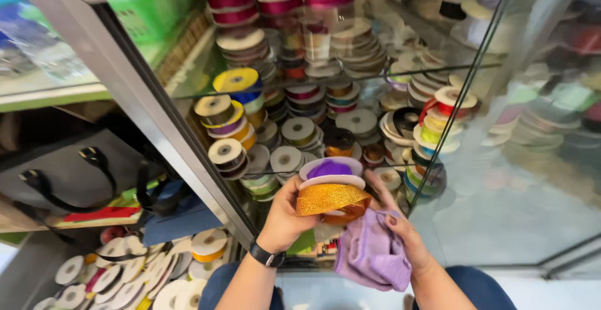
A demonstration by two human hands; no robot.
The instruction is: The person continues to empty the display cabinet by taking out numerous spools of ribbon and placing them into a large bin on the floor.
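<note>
My left hand (285, 215) grips a small stack of ribbon spools in front of an open glass cabinet: a glittery gold ribbon spool (332, 200) at the bottom and a purple ribbon spool (330, 168) on top. A black watch sits on that wrist. My right hand (400, 232) holds a lilac cloth (373, 253), with its fingers up against the right side of the gold spool.
The cabinet's glass shelves (350, 75) carry several stacks of ribbon spools in many colours. Its glass door (526, 160) stands open to the right. More spools lie in a pile (125, 272) at the lower left, below a dark bag (69, 172) with handles.
</note>
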